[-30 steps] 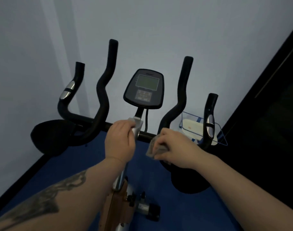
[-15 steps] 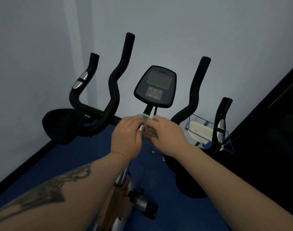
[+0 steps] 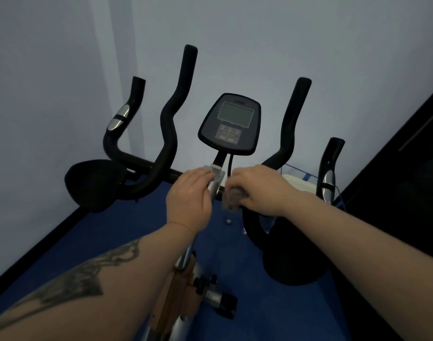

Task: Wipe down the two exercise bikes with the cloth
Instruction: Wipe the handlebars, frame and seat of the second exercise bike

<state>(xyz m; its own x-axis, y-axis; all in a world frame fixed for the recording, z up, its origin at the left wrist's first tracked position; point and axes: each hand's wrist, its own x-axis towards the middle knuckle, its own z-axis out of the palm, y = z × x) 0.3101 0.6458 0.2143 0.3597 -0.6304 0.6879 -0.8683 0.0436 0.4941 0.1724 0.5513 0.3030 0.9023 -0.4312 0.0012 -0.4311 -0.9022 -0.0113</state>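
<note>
Right hand (image 3: 258, 190) pinches the bunched grey cloth (image 3: 231, 199) at frame centre, just right of the bike's silver stem (image 3: 214, 187); left hand (image 3: 189, 196) curls round that stem w/ no cloth. Handlebar crossbar (image 3: 176, 177) runs left-right behind both hands, so I'd judge the cloth hand is nearer the right-side grips; console (image 3: 231, 125) sits directly above.

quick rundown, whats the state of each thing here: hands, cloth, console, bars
left hand: curled round the silver stem below the console
right hand: grips the cloth
cloth: bunched, blurred, beside the stem
console: upright, screen shows no readable figures
stem: upright, partly hidden by the left hand
handlebars: upright, untouched by either hand
</note>
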